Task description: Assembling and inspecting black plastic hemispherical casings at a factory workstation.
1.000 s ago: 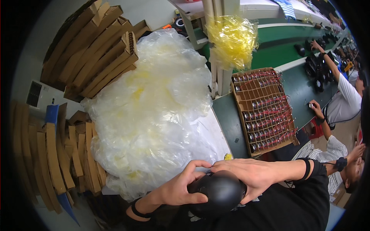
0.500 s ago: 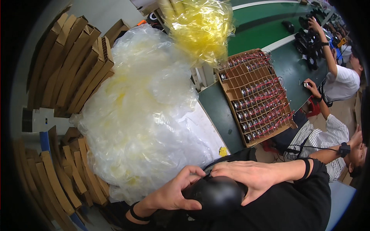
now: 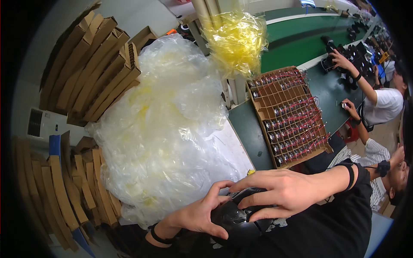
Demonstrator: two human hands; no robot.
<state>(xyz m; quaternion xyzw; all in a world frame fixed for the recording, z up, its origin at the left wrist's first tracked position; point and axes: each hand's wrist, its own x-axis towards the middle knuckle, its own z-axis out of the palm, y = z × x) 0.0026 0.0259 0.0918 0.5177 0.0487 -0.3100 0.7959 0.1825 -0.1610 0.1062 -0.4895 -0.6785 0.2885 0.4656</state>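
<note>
A glossy black rounded shell is held close to my body at the lower middle, with an opening or inner parts showing at its top. My left hand grips its left side, thumb in front and fingers curled behind. From the right, my right hand reaches over the top, its fingers bent onto the upper edge and the thumb against the side. What lies under the right fingers is hidden. Just ahead of my hands is a large heap of clear plastic bags on a white surface.
Right of the heap, a divided cardboard tray of small round parts with red wires rests on a dark green table. Yellow plastic film hangs beyond. Stacked cardboard pieces stand left. Co-workers sit right, one's hand among black parts.
The black shell has turned, so its smooth dome no longer faces up. My right hand has shifted its fingers over the top. The whole view has moved slightly.
</note>
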